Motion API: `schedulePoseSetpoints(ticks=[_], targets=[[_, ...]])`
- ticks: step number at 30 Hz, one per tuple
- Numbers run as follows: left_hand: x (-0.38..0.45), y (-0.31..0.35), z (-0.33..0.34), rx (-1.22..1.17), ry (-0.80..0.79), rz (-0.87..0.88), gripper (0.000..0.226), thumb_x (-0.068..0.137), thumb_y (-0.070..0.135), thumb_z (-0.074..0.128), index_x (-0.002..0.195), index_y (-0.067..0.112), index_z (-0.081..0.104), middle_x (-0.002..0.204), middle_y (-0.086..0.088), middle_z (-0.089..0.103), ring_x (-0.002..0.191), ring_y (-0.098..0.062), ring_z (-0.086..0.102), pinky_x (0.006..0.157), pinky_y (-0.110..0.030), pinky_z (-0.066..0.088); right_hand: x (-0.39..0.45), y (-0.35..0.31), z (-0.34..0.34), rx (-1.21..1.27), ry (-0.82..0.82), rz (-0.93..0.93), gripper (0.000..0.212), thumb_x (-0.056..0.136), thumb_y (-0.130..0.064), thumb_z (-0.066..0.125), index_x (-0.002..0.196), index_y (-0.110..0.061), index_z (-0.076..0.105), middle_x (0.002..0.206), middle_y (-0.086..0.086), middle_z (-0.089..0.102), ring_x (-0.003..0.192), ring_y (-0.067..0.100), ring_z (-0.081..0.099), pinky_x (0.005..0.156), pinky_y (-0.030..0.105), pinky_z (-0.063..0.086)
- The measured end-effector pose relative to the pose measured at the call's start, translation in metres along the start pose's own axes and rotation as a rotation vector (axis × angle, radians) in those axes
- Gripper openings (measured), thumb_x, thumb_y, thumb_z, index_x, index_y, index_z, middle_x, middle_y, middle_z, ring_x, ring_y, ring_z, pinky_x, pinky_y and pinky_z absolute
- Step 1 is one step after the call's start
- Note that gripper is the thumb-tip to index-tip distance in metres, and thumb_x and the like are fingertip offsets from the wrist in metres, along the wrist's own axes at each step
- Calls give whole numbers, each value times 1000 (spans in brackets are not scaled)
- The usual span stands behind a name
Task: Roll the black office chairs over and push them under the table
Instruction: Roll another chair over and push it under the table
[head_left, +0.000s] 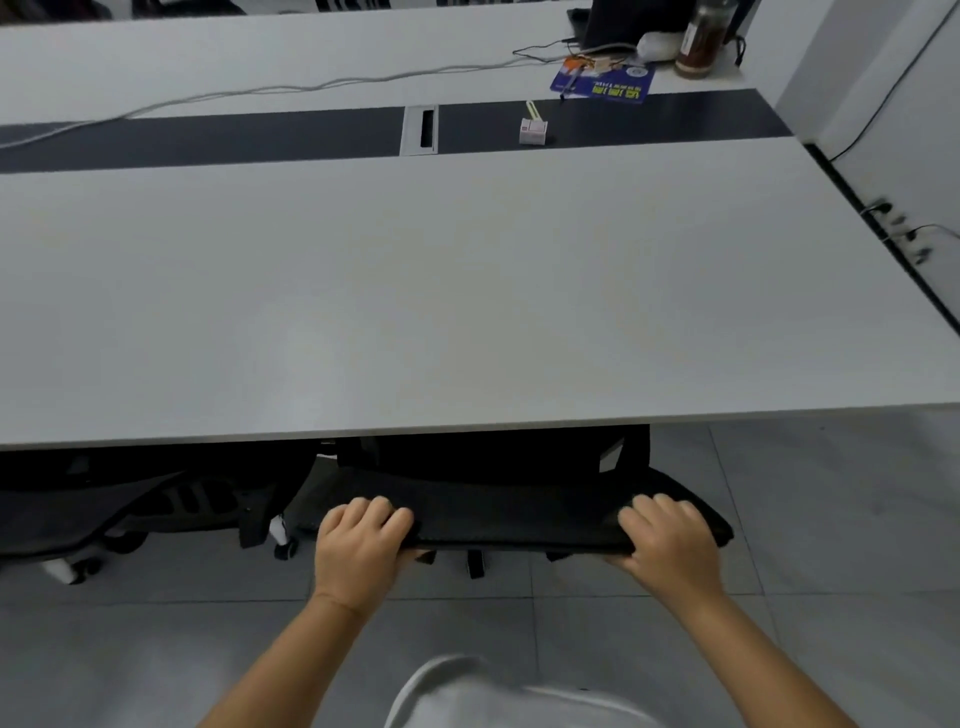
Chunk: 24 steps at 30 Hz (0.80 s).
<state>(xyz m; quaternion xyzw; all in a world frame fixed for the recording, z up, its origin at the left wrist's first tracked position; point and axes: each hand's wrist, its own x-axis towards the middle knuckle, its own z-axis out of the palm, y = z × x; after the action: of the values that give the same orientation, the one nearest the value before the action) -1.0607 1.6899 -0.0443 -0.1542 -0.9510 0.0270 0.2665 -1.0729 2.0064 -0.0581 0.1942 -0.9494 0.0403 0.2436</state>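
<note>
A black office chair (509, 512) stands right in front of me, its seat hidden beneath the grey table (415, 291) and only the top of its mesh backrest showing below the table's near edge. My left hand (361, 545) grips the left part of the backrest's top, fingers curled over it. My right hand (670, 540) grips the right end the same way. A second black office chair (145, 504) sits to the left, tucked partly under the table.
On the table's far side lie a blue booklet (602, 83), a small pink-white box (533, 130), a brown bottle (701, 41) and grey cables (260, 91). A white wall (893, 119) with cords runs along the right. Grey floor tiles (831, 519) surround the chairs.
</note>
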Motion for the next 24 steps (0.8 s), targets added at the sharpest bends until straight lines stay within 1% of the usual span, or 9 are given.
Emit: schedulePoseSetpoints(ticks=[2, 4, 7, 10, 13, 15, 17, 21, 24], targets=[[20, -2, 8, 11, -23, -19, 30, 71, 49, 43, 75, 19, 38, 57, -4, 54, 66, -20, 32, 60, -30, 24, 24, 10, 5, -37, -13, 1, 61, 85, -61, 35, 50, -12, 47, 49, 2, 43, 42, 20, 42, 53, 25, 12], [34, -3, 16, 2, -33, -33, 28, 71, 47, 42, 75, 19, 39, 58, -3, 55, 64, -20, 39, 61, -29, 25, 42, 19, 8, -60, -45, -20, 52, 75, -57, 43, 50, -12, 48, 49, 2, 44, 41, 20, 44, 49, 24, 18], [39, -5, 23, -5, -14, -23, 38, 91, 51, 26, 75, 19, 39, 57, -3, 54, 63, -20, 40, 60, -30, 25, 47, 25, 14, -36, -39, -44, 63, 87, -59, 31, 50, -11, 49, 48, 2, 44, 41, 20, 43, 42, 22, 24], [36, -5, 24, -19, 5, -31, 49, 95, 49, 7, 75, 18, 38, 57, -3, 54, 65, -19, 34, 59, -30, 25, 44, 24, 17, -10, 32, -20, 69, 91, -59, 22, 49, -11, 48, 48, 3, 43, 40, 20, 42, 42, 22, 23], [38, -4, 22, -30, -13, -25, 50, 94, 50, 5, 75, 19, 38, 57, -3, 54, 65, -20, 36, 59, -30, 25, 45, 24, 18, -18, 36, -28, 69, 91, -58, 20, 49, -11, 48, 48, 3, 44, 40, 20, 42, 42, 22, 24], [38, -4, 21, -42, -24, -26, 49, 94, 52, 6, 74, 19, 37, 57, -2, 54, 59, -22, 46, 59, -30, 24, 45, 25, 19, -17, 39, -23, 69, 91, -58, 21, 49, -12, 49, 48, 2, 44, 40, 20, 42, 43, 21, 22], [38, -5, 19, -54, -36, -24, 50, 94, 53, 9, 73, 18, 38, 57, -3, 53, 52, -25, 51, 59, -30, 24, 44, 23, 16, -38, 7, -15, 63, 88, -58, 32, 49, -12, 50, 48, 2, 44, 40, 20, 42, 46, 21, 20], [41, -3, 10, -76, -150, -53, 66, 94, 55, 11, 67, 13, 55, 59, -4, 55, 51, -27, 54, 62, -31, 24, 47, 21, 7, -102, -117, -28, 44, 55, -50, 74, 51, -11, 53, 50, 3, 46, 42, 20, 45, 47, 23, 21], [39, 6, -4, -224, -229, -112, 65, 91, 61, 12, 85, 16, 58, 75, -4, 65, 74, -24, 56, 72, -32, 29, 42, 11, -1, -26, -186, 138, 49, 37, -44, 87, 60, -11, 60, 59, 3, 57, 56, 21, 54, 55, 26, 35]])
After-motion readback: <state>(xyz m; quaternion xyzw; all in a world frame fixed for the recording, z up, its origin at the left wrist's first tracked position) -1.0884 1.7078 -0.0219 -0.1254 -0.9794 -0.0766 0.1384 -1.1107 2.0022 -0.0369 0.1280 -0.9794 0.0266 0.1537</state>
